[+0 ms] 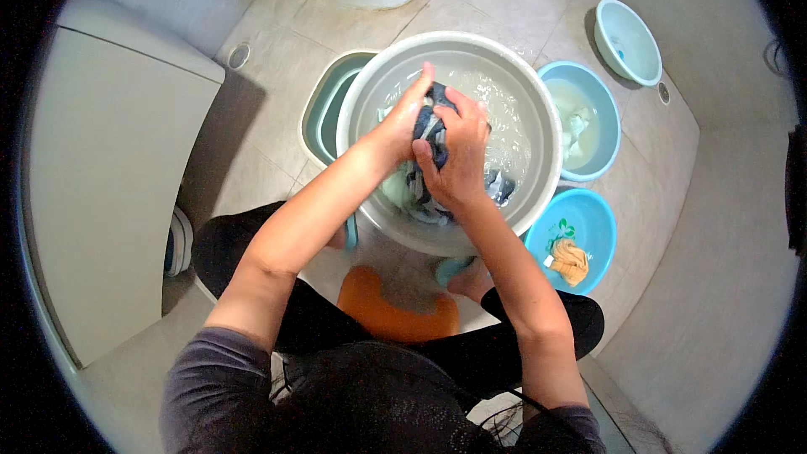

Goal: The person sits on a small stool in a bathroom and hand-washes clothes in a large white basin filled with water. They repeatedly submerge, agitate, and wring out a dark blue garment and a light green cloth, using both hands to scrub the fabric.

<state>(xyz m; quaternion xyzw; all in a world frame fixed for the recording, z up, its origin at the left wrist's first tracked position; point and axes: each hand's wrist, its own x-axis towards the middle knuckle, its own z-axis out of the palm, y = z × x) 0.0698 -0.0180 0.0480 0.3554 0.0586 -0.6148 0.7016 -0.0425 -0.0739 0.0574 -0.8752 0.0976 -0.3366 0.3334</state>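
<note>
Over a large pale grey basin (552,139) of water, both hands squeeze a wet dark blue and white garment (430,128). My left hand (402,124) presses it from the left, thumb pointing up and away. From the right, my right hand (461,151) wraps round it with bent fingers. The lower part of the cloth hangs down to the water, where a dark patch of fabric (499,188) shows at the right. Pale greenish cloth (397,188) lies partly under my wrists. My forearms hide some of the near side of the basin.
A green tub (316,113) stands left of the basin. To the right are a blue basin with tan cloth (568,262), another with white cloth (577,124) in cloudy water, and a light blue basin (632,44) by the wall. An orange stool (395,311) lies below me; a cabinet (118,185) stands left.
</note>
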